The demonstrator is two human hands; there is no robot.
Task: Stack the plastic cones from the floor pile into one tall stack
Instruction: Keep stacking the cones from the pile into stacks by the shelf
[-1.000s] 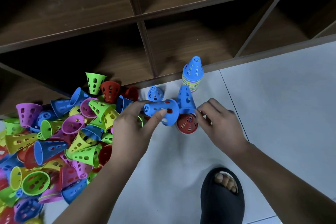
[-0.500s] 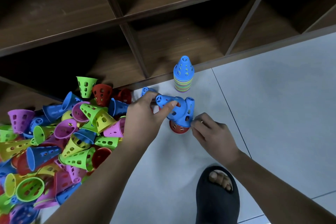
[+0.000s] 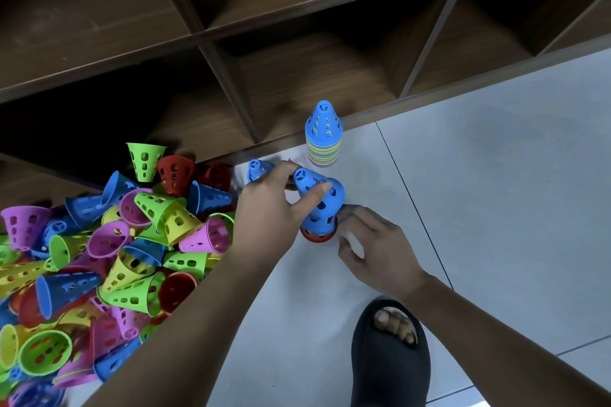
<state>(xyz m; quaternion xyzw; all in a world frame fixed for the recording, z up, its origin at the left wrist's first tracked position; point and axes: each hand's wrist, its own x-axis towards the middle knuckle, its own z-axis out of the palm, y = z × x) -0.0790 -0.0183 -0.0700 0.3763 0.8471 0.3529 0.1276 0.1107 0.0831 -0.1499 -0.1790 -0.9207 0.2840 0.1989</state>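
Left hand pinches a tilted blue cone between thumb and fingers, its narrow end pointing far-left. This cone sits askew on a short stack made of a second blue cone over a red one, standing on the tiled floor. Right hand lies just right of the short stack's base with loose, spread fingers, grasping nothing; motion blur hides whether the fingertips touch it. Tall stack, many-coloured and capped by a blue cone, stands upright just beyond, near the foot of the dark wooden shelf unit. Loose pile of green, yellow, purple, red and blue cones covers the floor at left. A dark slipper on a foot appears at near right.
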